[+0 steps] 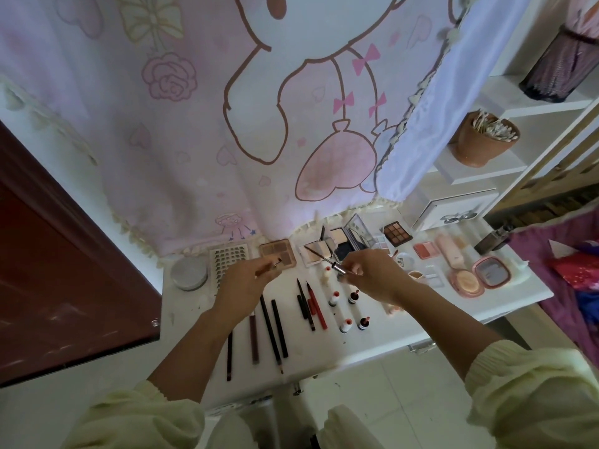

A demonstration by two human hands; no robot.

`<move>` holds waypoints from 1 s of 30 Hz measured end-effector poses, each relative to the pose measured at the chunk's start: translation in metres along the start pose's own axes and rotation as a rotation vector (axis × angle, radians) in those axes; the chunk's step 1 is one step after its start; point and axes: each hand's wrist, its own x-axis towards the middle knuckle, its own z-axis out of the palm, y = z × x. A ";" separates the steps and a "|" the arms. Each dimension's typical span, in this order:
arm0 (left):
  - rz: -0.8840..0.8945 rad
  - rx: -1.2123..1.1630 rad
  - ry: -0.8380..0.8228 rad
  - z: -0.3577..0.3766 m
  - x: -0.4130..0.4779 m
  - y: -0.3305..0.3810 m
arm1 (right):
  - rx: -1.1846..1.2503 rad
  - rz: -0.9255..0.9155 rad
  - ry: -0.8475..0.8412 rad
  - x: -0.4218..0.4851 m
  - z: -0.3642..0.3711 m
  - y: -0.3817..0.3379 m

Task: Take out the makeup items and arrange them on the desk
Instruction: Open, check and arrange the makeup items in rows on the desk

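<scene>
Makeup items, laid out on the white bench (405, 330): two are being held above it and not yet set down. A thin brush with a silver ferrule (328, 262) is being pinched by the right hand (372, 277), fingers curled round its lower end, with the tip pointing up and left over the open compacts (337, 244). A short brush with a reddish handle (270, 266) is being gripped in the curled fingers of the left hand (244, 281), just in front of the brown palette (278, 256). Beneath the hands, a row of long pencils (270, 332) is being displayed side by side, the liners (309, 303) next to it, and the small bottles (348, 307) in pairs beside those. Along the back edge, a round jar (189, 272), a lash tray (228, 257), a dark eyeshadow palette (398, 234), a blush pan (425, 249), a pink tube (449, 251) and an opened pink compact (490, 272) are being shown, apart from one another. Progress is being judged as far along: nearly everything in view is lying in groups by kind, and only the two brushes are being left to place. No bag or case is being shown, so whether more is to be taken out cannot be told. Behind the bench, a cartoon-print curtain (201, 131) is hanging; on the shelf to the right, a cup of cotton swabs (483, 144) is standing.
</scene>
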 end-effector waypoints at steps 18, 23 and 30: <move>-0.153 -0.218 0.133 0.047 0.043 -0.049 | 0.395 0.305 0.081 0.078 0.119 -0.031; -0.078 -0.121 0.117 0.054 0.048 -0.061 | 0.271 0.270 0.056 0.095 0.139 -0.024; -0.023 -0.092 0.041 0.058 0.051 -0.074 | 0.171 0.223 0.069 0.103 0.149 -0.018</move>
